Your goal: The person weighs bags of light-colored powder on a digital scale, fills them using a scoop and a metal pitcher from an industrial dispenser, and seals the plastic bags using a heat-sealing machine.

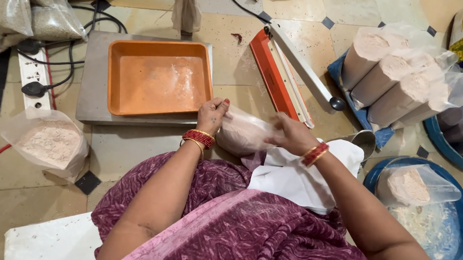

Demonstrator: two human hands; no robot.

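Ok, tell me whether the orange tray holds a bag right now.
No, the orange tray holds only a dusting of powder.

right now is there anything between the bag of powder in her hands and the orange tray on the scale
Nothing visible. Both the left hand and the right hand already grip the bag of powder. It sits just in front of the scale, and the orange tray holds only a dusting of powder.
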